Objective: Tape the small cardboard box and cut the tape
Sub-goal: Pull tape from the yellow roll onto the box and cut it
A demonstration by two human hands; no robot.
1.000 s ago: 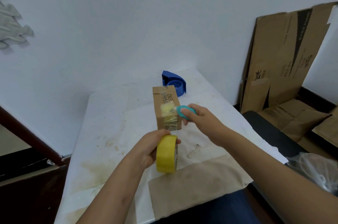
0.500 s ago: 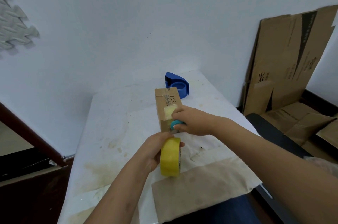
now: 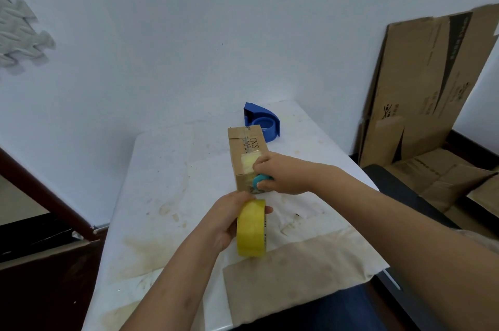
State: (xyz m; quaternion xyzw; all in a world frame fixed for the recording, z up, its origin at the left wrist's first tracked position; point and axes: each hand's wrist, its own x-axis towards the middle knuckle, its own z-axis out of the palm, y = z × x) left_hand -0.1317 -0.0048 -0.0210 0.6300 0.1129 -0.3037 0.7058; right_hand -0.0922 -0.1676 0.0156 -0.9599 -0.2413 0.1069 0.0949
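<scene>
Your left hand [image 3: 229, 218]: fingers wrapped round yellow tape roll [image 3: 251, 228], just before the box | your right hand [image 3: 280, 174]: fingers closed on teal cutter [image 3: 259, 181], fingertips on the box top | small cardboard box [image 3: 247, 154]: mid tabletop [image 3: 162, 182], blue dispenser [image 3: 263, 121] behind.

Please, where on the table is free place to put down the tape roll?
Bare table lies left of the box, out to the left edge. The near brown paper is bare too. It is crowded around the box, where both hands and the blue dispenser sit.
</scene>
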